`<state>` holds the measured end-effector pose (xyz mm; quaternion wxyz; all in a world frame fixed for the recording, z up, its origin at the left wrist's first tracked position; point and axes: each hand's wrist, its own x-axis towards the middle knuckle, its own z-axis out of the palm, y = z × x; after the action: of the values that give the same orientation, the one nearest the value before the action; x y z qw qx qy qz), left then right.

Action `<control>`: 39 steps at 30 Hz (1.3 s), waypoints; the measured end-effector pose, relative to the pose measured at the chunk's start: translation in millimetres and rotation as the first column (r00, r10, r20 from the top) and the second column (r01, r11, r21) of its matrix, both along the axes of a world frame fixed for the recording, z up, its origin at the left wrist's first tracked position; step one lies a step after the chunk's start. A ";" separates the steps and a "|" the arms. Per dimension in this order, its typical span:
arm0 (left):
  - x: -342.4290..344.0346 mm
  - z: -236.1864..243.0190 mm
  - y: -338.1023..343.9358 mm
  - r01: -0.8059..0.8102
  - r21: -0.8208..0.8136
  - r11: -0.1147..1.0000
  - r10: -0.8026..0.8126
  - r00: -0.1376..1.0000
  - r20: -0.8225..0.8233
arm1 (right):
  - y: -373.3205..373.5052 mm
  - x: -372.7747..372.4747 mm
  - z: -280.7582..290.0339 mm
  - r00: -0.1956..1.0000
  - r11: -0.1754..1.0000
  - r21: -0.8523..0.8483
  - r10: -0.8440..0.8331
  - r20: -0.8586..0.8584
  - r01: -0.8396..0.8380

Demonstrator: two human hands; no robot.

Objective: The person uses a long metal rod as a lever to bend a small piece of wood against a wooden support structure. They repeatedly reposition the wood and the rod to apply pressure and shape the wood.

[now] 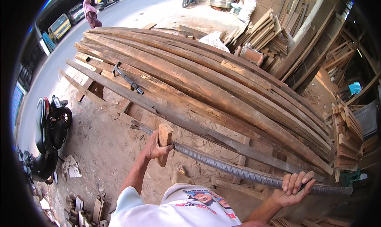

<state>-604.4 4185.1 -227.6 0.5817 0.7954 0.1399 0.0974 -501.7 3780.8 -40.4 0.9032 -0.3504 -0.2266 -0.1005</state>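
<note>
Across the front of my body lies a long, ribbed steel pry bar [226, 163], with a forked tip at its left end. My right hand [294, 189] is wrapped round the bar near its right end. My left hand [152, 147] is closed round a short wooden block [165, 135] at the bar's left part; the block crosses the bar and sticks out above and below the hand. Whether these fingers also grip the bar is hidden. Just beyond the bar runs a long grey-brown beam [182, 122]. A claw hammer [127, 79] rests on the timbers further off.
Several long wooden beams [190, 78] lie side by side on low supports. A black motorbike [49, 135] stands at the left. Wood scraps [79, 211] are at the lower left, stacked boards [349, 139] at the right. A road [135, 12] with a pedestrian [90, 12] runs behind.
</note>
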 end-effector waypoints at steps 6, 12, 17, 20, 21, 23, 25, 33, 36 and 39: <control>13.1 -23.9 -15.9 0.098 0.386 0.917 -0.086 0.995 -0.049 | -63.7 23.5 -141.7 0.900 0.961 0.079 -0.216 -0.379 0.264; 12.7 -30.3 -13.9 0.106 0.375 0.921 -0.080 0.993 -0.082 | -54.3 7.4 -143.1 0.794 0.945 -0.045 -0.298 -0.530 0.325; 6.8 -39.1 -9.5 0.157 0.373 0.914 -0.116 0.985 -0.129 | -77.6 -40.3 -119.1 0.669 0.124 -0.686 -0.152 -0.727 -0.717; 2.6 -37.7 -6.4 0.129 0.382 0.915 -0.102 0.991 -0.092 | -33.7 -61.4 -87.3 0.988 0.138 -0.979 0.046 -0.144 -0.149; -3.8 -39.4 -4.3 0.121 0.383 0.916 -0.087 0.991 -0.106 | -11.1 -52.4 -67.4 0.923 -0.110 -0.924 0.167 0.347 0.367; -6.3 -38.0 -6.0 0.133 0.344 0.929 -0.113 0.991 -0.076 | 4.0 -41.6 -64.8 0.856 -0.413 -0.755 0.331 0.397 0.510; -5.2 -34.9 -9.6 0.162 0.316 0.935 -0.151 0.987 -0.059 | -24.8 -31.5 -102.4 0.924 -0.740 -0.554 0.332 0.191 0.381; -26.5 -42.5 3.7 0.136 0.268 0.954 -0.137 0.990 -0.013 | 2.6 -41.4 -59.9 0.935 -0.731 -0.640 0.350 -0.052 0.238; -24.3 -60.4 -3.4 0.105 0.271 0.957 -0.109 0.994 -0.002 | 1.3 -34.5 -73.0 0.935 -0.732 -0.622 0.355 0.000 0.278; -13.8 -56.6 -11.3 0.144 0.365 0.920 -0.157 0.988 0.007 | -34.8 -20.9 -130.4 0.950 -0.755 -0.622 0.308 -0.055 0.209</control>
<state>-618.2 4173.8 -284.2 0.4327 0.8957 0.0475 0.0909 -522.6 3745.9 -170.8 -0.0603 -0.9244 -0.3188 0.2005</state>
